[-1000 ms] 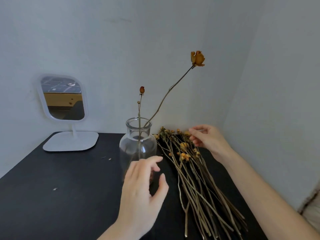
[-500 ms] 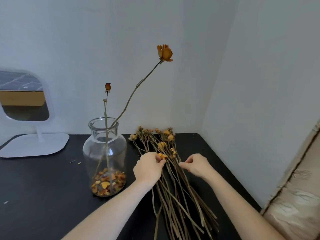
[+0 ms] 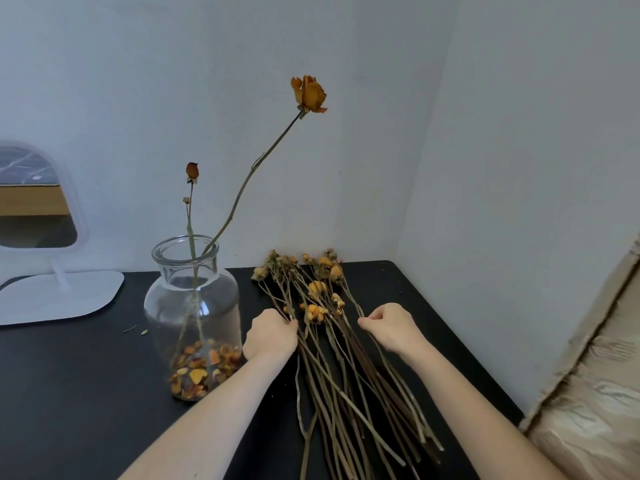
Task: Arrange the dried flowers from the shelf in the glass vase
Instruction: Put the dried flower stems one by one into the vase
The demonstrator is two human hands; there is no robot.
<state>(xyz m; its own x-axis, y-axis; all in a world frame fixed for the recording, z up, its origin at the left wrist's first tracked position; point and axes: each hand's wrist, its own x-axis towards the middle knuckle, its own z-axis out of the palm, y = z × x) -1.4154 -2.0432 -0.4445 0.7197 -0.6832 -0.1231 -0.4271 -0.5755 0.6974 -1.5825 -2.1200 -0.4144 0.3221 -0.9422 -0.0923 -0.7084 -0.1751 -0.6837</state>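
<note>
At the far left a white-framed mirror stands on its flat white base on the black tabletop. Just right of it is the glass vase, upright, with loose orange and brown petals heaped in its bottom. Two dried stems rise out of its neck: a short one ending in a small dark red bud, and a long one leaning to the right, topped by an orange rose.

Just beside the vase on its right is the left hand, knuckles up, its grip narrowed around one or more stems at the left edge of the bundle of dried flowers; the fingertips are hidden, so how many stems it holds cannot be told. The bundle lies flat on the tabletop between the two hands, its yellow-orange heads pointing to the back wall and its bare stems fanning toward the camera.

On the bundle's right edge the right hand is curled, thumb and fingers pinched together on a thin stem. Farther right, past the tabletop's edge, is crinkled brown paper.
</note>
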